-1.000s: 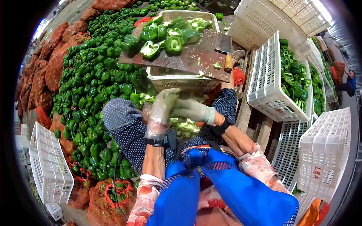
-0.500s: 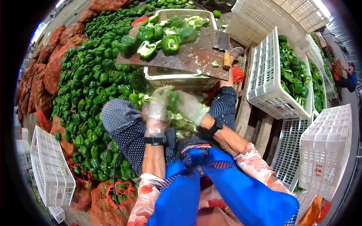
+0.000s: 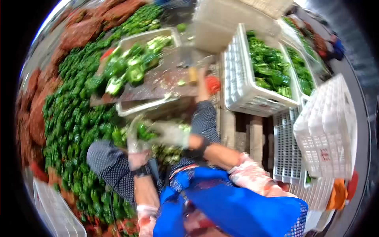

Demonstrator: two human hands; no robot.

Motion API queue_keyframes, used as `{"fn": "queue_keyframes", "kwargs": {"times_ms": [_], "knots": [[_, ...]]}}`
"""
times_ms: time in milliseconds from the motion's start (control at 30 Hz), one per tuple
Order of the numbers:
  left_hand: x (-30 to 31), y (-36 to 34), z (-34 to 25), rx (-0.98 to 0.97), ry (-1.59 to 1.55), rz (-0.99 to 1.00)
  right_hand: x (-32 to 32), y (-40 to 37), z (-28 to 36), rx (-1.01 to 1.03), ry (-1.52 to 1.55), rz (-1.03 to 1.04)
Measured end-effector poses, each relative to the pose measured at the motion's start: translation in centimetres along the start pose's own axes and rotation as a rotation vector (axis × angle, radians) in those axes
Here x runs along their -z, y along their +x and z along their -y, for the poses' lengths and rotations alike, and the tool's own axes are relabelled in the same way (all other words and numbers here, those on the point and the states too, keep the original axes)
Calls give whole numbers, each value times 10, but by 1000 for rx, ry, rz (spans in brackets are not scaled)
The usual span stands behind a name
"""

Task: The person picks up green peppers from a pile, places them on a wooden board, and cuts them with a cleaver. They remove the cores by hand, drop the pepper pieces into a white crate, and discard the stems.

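Observation:
Blurred by motion, both my hands wear pale gloves and meet above my lap, just in front of the cutting board. A green bell pepper (image 3: 146, 132) is between them, with my left hand (image 3: 135, 136) closed on it from the left. My right hand (image 3: 171, 133) is at its right side; its smeared fingers do not show whether they grip. Cut bell peppers (image 3: 135, 73) are heaped on the dark cutting board (image 3: 158, 87), which lies across a white crate (image 3: 148, 110). A cleaver (image 3: 192, 74) with a wooden handle rests at the board's right end.
Whole green peppers (image 3: 73, 130) spread in a large pile on my left, with red mesh sacks (image 3: 81, 35) behind. To my right, white crates (image 3: 252, 94) hold cut peppers, and another crate (image 3: 327, 134) stands nearer. Pepper scraps (image 3: 167, 154) lie below my hands.
The whole view has swung, so the board and crates appear farther left. My hands remain together around the pepper, and the picture is more blurred.

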State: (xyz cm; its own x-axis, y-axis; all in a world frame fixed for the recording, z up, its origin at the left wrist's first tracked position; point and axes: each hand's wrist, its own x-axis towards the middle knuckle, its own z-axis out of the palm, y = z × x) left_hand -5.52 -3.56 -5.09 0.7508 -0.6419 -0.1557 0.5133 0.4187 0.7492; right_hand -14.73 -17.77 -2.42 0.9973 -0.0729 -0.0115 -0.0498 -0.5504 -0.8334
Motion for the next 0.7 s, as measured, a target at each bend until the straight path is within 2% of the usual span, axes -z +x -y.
{"fn": "queue_keyframes", "kwargs": {"times_ms": [33, 67, 100, 133, 167, 200, 233, 267, 333, 433, 500, 567, 633, 667, 700], "knots": [[12, 5, 7, 24, 9, 27, -3, 0, -1, 12, -42, 76], [9, 5, 9, -67, 184, 110, -7, 1, -13, 47, -88, 66], [7, 4, 11, -175, 360, 178, -15, 1, -35, 93, -46, -27], [4, 3, 12, -293, 518, 229, 5, 2, -30, -12, 142, -42], [4, 1, 16, -26, 27, 111, 24, 0, -25, -115, 339, -44], [-5, -1, 13, 56, -183, 195, 45, -7, -25, -153, 475, -132], [-3, 0, 17, 20, -249, 214, 62, -8, -32, -249, 482, -219], [-3, -1, 21, 42, -153, 167, 86, -16, -73, 297, -186, -312], [-20, -6, 22, 73, -20, 103, 123, -33, -83, 110, 244, -582], [-12, 7, 29, 224, -109, 111, 236, -69, -110, 378, 1792, -360], [-19, 4, 26, 173, -120, 41, 242, -69, -96, 233, 1669, -970], [-9, 7, 34, 134, -134, 70, 215, -50, -90, 97, 1300, -884], [-8, 11, 35, 181, -60, 29, 184, -15, -54, 37, 1063, -614], [-30, 5, 12, 244, 41, -46, 165, 9, -34, -45, 865, -650], [-26, 2, 11, 194, 18, 3, 156, 34, -31, -92, 684, -568]]}}
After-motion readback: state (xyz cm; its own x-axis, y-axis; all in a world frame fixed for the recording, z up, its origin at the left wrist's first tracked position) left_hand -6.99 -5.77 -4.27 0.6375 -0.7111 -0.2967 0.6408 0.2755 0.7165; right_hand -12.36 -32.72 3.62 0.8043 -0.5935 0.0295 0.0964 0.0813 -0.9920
